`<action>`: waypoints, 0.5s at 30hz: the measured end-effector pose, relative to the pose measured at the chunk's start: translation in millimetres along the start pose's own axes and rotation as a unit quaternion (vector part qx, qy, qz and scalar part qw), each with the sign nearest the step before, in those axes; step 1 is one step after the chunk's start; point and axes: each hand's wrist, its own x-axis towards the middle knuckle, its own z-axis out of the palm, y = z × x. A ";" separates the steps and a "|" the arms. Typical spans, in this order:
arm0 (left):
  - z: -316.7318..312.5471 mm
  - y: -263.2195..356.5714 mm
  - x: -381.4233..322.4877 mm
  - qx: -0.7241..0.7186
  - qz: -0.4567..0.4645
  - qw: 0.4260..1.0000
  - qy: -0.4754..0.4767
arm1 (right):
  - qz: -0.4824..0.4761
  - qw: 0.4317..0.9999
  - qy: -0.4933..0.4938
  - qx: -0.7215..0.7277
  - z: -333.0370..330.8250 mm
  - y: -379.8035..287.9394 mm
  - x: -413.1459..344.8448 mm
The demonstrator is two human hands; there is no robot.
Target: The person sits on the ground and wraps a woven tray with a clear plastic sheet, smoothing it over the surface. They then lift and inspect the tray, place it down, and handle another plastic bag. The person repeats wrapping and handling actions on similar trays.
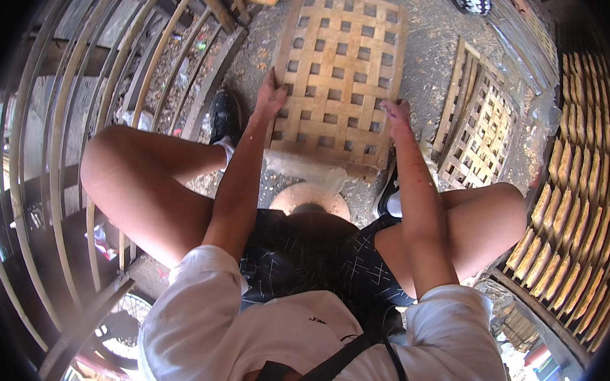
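Observation:
A rectangular lattice panel (pixel 338 72) of woven flat strips, likely bamboo or wood, lies before me between my feet. My left hand (pixel 272 98) grips its left edge, the thumb on top. Around the opposite edge, my right hand (pixel 396 115) holds the panel a little above its near right corner. Beneath the near edge, part of another layer and some clear plastic (pixel 306 169) show. What else supports the panel is hidden.
More woven panels (pixel 479 128) lie at the right, beside a rack with rows of yellowish pieces (pixel 571 212). A slatted wooden frame (pixel 119 58) stands at the left. Near my lap is a round tan disc (pixel 312 197). Scraps litter the floor, and a patterned black-and-white item (pixel 469 0) is at the top.

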 end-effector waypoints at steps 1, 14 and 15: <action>-0.5 0.4 0.2 0.023 -0.015 1.000 -0.006 | -0.014 1.000 -0.014 0.016 -0.8 -2.0 -3.0; 2.7 -26.7 9.7 -0.172 -0.069 0.980 -0.071 | 0.042 0.997 -0.067 -0.003 -16.1 -4.4 13.9; 2.8 -28.1 11.7 -0.180 -0.090 0.975 -0.094 | 0.022 0.996 -0.085 0.006 -17.8 -0.4 14.5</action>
